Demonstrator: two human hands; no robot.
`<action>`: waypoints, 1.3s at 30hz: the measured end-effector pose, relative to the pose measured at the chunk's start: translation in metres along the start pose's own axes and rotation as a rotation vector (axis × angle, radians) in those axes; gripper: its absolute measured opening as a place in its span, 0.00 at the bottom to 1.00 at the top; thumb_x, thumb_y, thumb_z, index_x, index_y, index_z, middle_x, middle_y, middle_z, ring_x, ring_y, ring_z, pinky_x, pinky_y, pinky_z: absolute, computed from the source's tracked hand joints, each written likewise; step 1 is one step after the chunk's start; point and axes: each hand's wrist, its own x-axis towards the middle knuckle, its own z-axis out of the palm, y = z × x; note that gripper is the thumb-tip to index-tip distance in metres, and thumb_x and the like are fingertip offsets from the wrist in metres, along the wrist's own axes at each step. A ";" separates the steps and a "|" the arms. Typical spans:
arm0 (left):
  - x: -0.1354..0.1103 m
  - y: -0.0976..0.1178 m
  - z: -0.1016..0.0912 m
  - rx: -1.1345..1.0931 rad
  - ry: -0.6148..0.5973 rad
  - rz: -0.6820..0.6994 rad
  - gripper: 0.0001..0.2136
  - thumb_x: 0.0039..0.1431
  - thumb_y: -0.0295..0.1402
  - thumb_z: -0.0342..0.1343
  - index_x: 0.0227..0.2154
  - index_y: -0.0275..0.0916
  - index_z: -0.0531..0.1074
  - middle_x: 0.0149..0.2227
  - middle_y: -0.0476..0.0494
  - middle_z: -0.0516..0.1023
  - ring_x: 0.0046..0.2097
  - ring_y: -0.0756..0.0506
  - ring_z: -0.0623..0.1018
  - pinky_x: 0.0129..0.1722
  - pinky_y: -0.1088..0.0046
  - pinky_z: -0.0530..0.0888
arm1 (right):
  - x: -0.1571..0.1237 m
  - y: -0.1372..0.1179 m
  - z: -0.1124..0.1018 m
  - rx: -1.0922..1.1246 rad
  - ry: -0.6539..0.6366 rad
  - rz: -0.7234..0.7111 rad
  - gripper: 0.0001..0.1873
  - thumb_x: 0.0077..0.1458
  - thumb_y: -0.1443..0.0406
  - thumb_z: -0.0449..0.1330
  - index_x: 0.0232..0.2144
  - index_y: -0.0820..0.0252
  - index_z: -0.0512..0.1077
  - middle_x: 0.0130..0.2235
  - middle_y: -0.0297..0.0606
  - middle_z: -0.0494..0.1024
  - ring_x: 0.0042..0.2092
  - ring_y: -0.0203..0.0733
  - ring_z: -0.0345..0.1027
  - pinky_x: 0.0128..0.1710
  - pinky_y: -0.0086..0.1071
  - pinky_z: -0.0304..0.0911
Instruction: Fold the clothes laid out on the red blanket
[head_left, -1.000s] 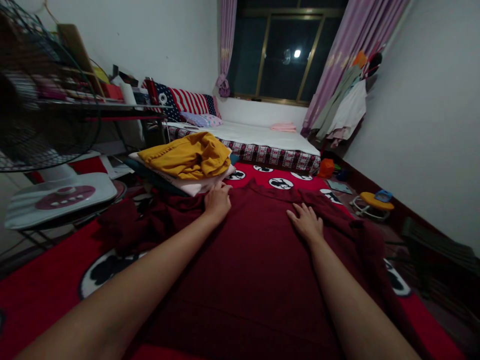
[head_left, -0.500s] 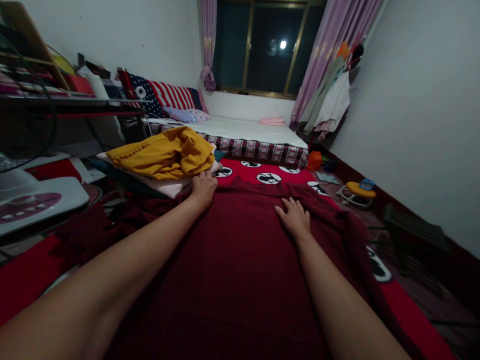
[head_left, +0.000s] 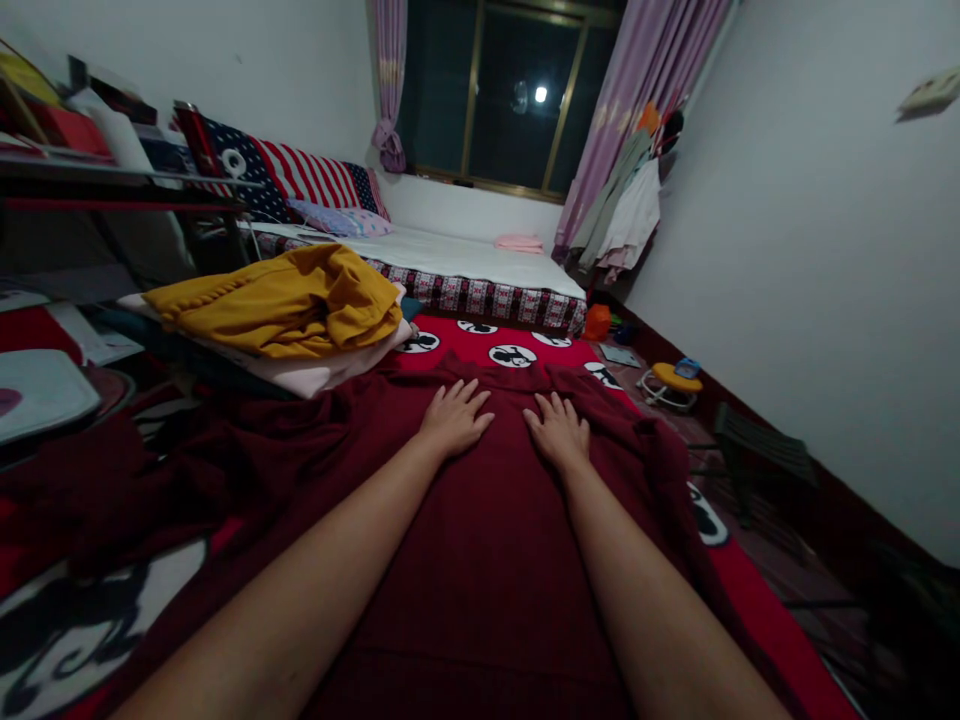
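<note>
A dark red garment [head_left: 487,540] lies spread over a red cloth with black-and-white round prints [head_left: 512,356]. My left hand [head_left: 454,418] rests flat on the garment's upper part, fingers spread. Close by on the right, my right hand [head_left: 559,430] also lies palm down on it, its fingers apart. Neither hand grips the fabric. The garment's left side is bunched in folds, and a thick fold runs along its right side. Left of my left hand is a stack of folded clothes, with a mustard yellow garment [head_left: 285,300] on top and a pale pink one [head_left: 307,372] beneath.
A bed [head_left: 450,255] with a pink folded cloth stands below the window. At the left is a cluttered desk [head_left: 127,180]. On the right floor are a yellow-topped stool [head_left: 675,378] and a dark folding stool [head_left: 761,445]. Clothes [head_left: 634,215] hang by the curtain.
My left hand has moved right, from the edge of the clothes stack to the middle of the dark red garment. My right hand stays flat on it. The view has turned slightly right.
</note>
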 end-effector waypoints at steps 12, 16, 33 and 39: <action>-0.048 0.001 -0.017 0.004 -0.149 -0.038 0.33 0.59 0.60 0.36 0.65 0.55 0.50 0.69 0.44 0.42 0.68 0.29 0.41 0.59 0.35 0.40 | -0.010 -0.004 -0.007 -0.077 -0.081 -0.012 0.34 0.63 0.47 0.35 0.67 0.51 0.47 0.69 0.41 0.42 0.69 0.53 0.33 0.62 0.56 0.39; -0.077 0.006 -0.019 0.040 -0.078 -0.026 0.31 0.62 0.54 0.37 0.65 0.45 0.54 0.69 0.39 0.46 0.68 0.32 0.45 0.64 0.48 0.45 | -0.028 -0.003 -0.010 -0.061 -0.095 0.000 0.34 0.62 0.47 0.36 0.67 0.52 0.46 0.69 0.40 0.42 0.69 0.55 0.32 0.62 0.58 0.36; -0.140 0.000 -0.023 -0.025 -0.035 0.073 0.47 0.47 0.69 0.40 0.65 0.42 0.54 0.68 0.36 0.46 0.68 0.33 0.45 0.64 0.50 0.44 | -0.196 0.035 -0.063 -0.231 -0.233 -0.306 0.31 0.63 0.52 0.44 0.65 0.52 0.51 0.68 0.44 0.49 0.66 0.59 0.45 0.57 0.58 0.53; -0.143 0.006 -0.023 -0.023 0.020 0.021 0.36 0.58 0.61 0.39 0.63 0.44 0.57 0.68 0.39 0.50 0.68 0.35 0.49 0.64 0.51 0.47 | -0.183 -0.033 -0.087 -0.071 -0.131 -0.478 0.24 0.57 0.62 0.52 0.56 0.61 0.67 0.52 0.50 0.74 0.53 0.53 0.69 0.53 0.47 0.60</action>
